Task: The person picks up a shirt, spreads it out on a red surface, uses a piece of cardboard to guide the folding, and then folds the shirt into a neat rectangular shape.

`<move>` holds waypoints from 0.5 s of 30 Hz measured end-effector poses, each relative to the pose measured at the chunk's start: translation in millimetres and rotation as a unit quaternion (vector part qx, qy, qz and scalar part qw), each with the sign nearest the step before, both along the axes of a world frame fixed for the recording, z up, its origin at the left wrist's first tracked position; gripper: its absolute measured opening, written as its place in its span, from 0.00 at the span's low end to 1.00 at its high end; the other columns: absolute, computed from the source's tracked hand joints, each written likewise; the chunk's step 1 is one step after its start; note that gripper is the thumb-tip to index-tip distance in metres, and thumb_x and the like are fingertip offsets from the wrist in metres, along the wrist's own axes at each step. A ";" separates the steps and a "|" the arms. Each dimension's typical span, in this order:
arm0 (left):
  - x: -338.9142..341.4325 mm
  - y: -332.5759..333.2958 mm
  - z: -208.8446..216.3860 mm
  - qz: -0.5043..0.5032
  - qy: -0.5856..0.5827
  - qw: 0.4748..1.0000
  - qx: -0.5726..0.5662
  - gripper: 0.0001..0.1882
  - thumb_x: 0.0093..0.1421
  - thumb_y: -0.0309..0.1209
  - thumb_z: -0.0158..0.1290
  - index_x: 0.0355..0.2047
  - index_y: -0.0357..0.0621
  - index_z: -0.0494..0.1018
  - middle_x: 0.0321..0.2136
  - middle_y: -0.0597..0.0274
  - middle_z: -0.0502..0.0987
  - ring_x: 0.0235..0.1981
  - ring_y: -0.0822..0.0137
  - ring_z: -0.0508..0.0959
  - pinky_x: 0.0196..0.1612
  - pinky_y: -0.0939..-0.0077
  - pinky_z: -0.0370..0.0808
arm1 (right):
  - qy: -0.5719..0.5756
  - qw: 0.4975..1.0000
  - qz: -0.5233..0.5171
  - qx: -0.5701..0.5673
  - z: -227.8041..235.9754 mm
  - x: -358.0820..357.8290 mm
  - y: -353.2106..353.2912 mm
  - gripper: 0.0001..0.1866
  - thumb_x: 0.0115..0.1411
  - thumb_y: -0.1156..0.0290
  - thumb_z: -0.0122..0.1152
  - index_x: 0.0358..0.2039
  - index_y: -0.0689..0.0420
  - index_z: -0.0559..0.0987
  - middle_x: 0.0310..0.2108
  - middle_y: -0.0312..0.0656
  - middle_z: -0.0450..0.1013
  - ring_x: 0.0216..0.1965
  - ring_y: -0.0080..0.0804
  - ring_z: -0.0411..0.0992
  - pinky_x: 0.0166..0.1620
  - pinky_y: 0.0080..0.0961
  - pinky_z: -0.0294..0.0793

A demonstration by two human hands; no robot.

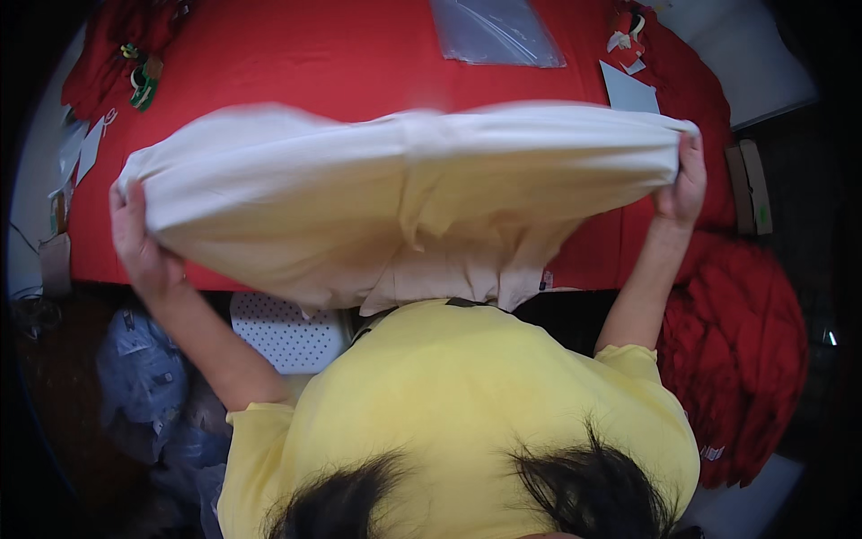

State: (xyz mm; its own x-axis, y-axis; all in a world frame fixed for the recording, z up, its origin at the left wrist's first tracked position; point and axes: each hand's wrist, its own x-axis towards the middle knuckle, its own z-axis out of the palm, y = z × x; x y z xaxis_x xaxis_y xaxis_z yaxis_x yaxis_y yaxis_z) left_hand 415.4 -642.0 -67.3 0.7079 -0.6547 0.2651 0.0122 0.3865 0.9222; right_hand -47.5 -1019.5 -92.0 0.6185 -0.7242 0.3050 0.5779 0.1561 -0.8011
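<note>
A cream-coloured garment (pixel 305 202) is stretched wide between my two hands, raised over the near part of a red cloth-covered table. My left hand (pixel 144 247) grips its upper left corner, fingers hidden behind the fabric. At the upper right corner my right hand (pixel 686 184) is closed on the same garment, thumb on the near side. The taut upper edge is smeared by motion. Its lower part hangs toward my body and bunches at the table's near edge. Whether it is a shirt or another kind of garment, I cannot tell.
Clear plastic bags (pixel 498 31) lie on the red cloth (pixel 296 54) at the far side. A green tape dispenser (pixel 144 83) sits far left, a white card (pixel 628 90) far right. Red fabric (pixel 741 359) is heaped right of me; bluish plastic bags (pixel 144 368) are at lower left.
</note>
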 end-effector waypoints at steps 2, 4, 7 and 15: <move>-0.3 3.8 17.4 0.000 -0.033 0.999 0.008 0.11 0.65 0.26 0.46 0.47 0.37 0.65 0.43 0.49 0.75 0.44 0.61 0.77 0.49 0.67 0.74 | -0.006 1.000 0.013 -0.018 26.2 -2.7 -8.9 0.11 0.68 0.70 0.43 0.46 0.61 0.71 0.44 0.48 0.74 0.48 0.41 0.72 0.55 0.39 0.71; 30.3 -20.2 24.2 0.011 -0.090 0.993 0.075 0.14 0.63 0.28 0.52 0.47 0.37 0.65 0.41 0.53 0.75 0.41 0.66 0.77 0.46 0.75 0.73 | -0.022 0.997 0.069 0.000 29.0 28.1 -51.2 0.11 0.68 0.70 0.43 0.46 0.61 0.71 0.44 0.49 0.74 0.47 0.42 0.73 0.55 0.39 0.71; 94.0 -105.6 21.4 0.072 -0.090 0.989 0.093 0.21 0.60 0.30 0.57 0.51 0.39 0.66 0.41 0.58 0.75 0.41 0.72 0.75 0.46 0.77 0.71 | 0.112 0.977 -0.167 -0.069 13.6 102.9 -129.6 0.20 0.63 0.66 0.55 0.51 0.64 0.69 0.49 0.51 0.71 0.52 0.42 0.70 0.55 0.35 0.69; -44.3 -162.5 -133.7 -0.020 -0.515 0.696 0.500 0.37 0.63 0.59 0.41 0.67 0.59 0.51 0.69 0.56 0.44 0.69 0.50 0.46 0.65 0.42 0.46 | 0.601 0.682 -0.174 -0.379 -113.4 173.1 19.6 0.40 0.59 0.46 0.54 0.67 0.50 0.55 0.68 0.50 0.47 0.69 0.51 0.45 0.64 0.61 0.40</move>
